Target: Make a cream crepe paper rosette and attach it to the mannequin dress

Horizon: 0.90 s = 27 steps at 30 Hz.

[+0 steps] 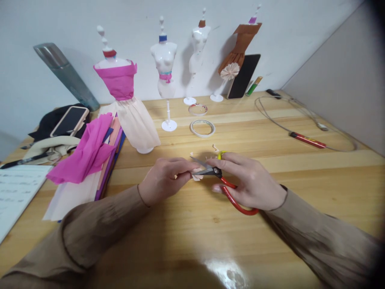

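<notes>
My left hand (164,178) is pinching a pale scrap (197,177); my right hand (251,178) is holding red scissors (217,172) open right at it.

The premises are presenting as a small craft or dressmaking corner; the view is not establishing whether home or studio. Four miniature dress forms (164,54) are standing before a white wall (132,24), two wearing dresses. Coloured sheets (72,196) are lying stacked on a wooden desk (216,237). Tape rolls (202,135) and red-handled scissors (240,208) are further indicating handwork.
</notes>
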{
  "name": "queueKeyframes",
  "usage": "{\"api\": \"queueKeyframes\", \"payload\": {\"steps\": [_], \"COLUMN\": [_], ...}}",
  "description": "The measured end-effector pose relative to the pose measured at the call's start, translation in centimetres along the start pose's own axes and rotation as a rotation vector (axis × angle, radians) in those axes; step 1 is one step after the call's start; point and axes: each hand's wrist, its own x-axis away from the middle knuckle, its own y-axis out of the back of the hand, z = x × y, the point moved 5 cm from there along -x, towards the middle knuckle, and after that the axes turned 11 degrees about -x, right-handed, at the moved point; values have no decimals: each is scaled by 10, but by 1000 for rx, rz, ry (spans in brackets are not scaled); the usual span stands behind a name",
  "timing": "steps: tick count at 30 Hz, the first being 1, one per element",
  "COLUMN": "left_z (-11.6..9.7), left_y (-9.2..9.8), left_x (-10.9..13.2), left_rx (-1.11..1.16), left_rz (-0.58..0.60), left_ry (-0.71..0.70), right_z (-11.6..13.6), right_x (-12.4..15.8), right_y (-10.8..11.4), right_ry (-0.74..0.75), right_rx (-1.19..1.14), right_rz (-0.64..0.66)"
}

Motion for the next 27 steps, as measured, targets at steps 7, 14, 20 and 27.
{"api": "queueKeyframes", "payload": {"steps": [7,14,20,27], "left_z": [0,2,0,0], "left_y": [0,-1,-1,-1], "left_x": [-2,-1,-2,-1], "left_rx": [35,39,57,20], "left_rz": [0,-6,12,11], "left_ry": [52,89,60,14], "right_z": [0,2,2,1], "right_x": [1,2,1,1], "right_y": [-3,-3,-4,-3], "right_ry": [-17,-11,-20,-13], "right_rx": [36,58,34,-41], "right_rz": [5,10,18,22]}}
